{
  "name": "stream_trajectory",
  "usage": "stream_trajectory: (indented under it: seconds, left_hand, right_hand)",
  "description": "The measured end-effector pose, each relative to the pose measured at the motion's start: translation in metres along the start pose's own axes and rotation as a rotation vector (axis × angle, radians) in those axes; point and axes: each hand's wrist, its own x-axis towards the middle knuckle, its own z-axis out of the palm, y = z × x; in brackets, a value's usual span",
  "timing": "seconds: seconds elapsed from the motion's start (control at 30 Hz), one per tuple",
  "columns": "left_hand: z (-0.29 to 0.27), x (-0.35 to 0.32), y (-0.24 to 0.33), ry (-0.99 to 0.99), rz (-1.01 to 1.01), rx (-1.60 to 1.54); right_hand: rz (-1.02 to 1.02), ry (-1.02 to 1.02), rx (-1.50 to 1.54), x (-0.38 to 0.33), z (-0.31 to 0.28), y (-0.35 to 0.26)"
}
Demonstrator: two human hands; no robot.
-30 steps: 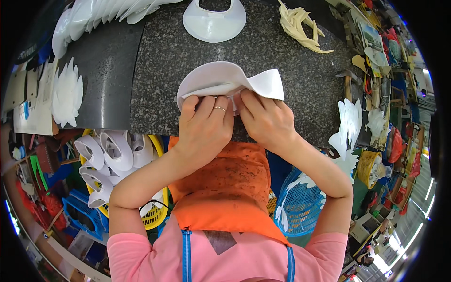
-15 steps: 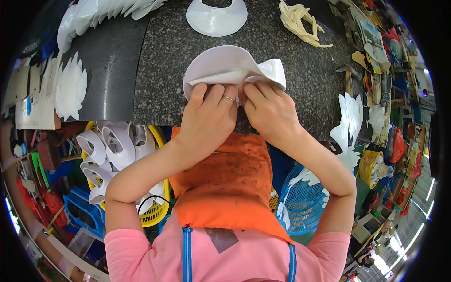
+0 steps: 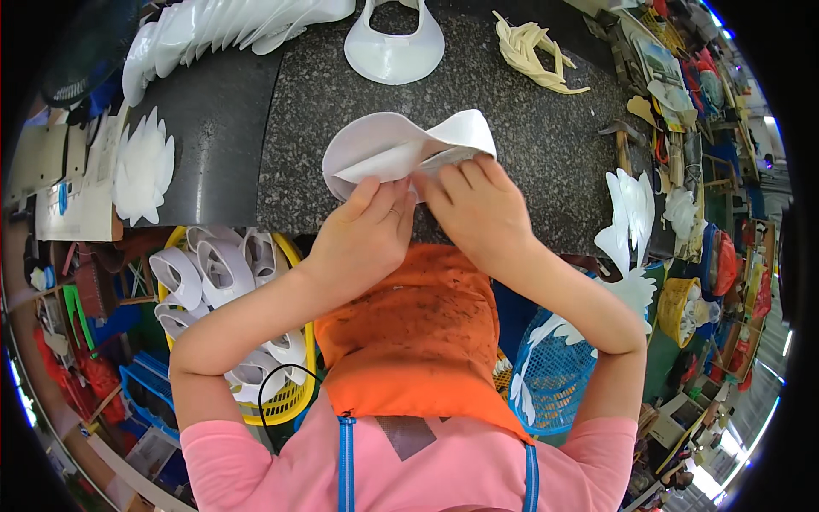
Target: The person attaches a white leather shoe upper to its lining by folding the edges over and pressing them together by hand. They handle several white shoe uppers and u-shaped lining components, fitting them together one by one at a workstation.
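Observation:
A glossy white shoe upper (image 3: 465,132) with a pale lining is held over the front of the dark speckled worktop (image 3: 546,162). My left hand (image 3: 363,226), a ring on one finger, has its fingers closed on the upper's near edge. Beside it, my right hand (image 3: 482,209) pinches the same edge, its fingers over the right end. The fingertips are partly hidden in the folds. Farther back on the worktop lies another white upper (image 3: 394,64). Cream strips (image 3: 533,47) lie in a curved bunch to its right.
A row of overlapping white uppers (image 3: 200,34) lines the back left. White scalloped pieces (image 3: 143,171) lie at the left edge, more (image 3: 630,209) at the right. A yellow basket (image 3: 300,397) of uppers and a blue basket (image 3: 554,375) flank me. A hammer (image 3: 624,145) lies right.
The held upper has tilted and its right end has turned, with my right fingers now over that end. My left hand has shifted slightly left and nearer. The whole view has shifted a little.

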Motion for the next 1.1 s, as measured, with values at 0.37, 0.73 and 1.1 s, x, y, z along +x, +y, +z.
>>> stream_trajectory:
  seconds: [0.37,0.73,1.1]
  left_hand:
    - [-0.002,0.003,0.006,-0.002,-0.063,0.041]
    - [0.028,0.050,0.043,0.036,-0.127,0.021]
    - [-0.005,0.082,-0.006,0.149,0.222,0.055]
  right_hand:
    - [0.009,0.068,-0.072,0.000,0.002,0.007]
    - [-0.161,0.369,0.348,-0.047,-0.028,0.023]
    - [-0.088,0.185,-0.227,-0.012,-0.013,0.059]
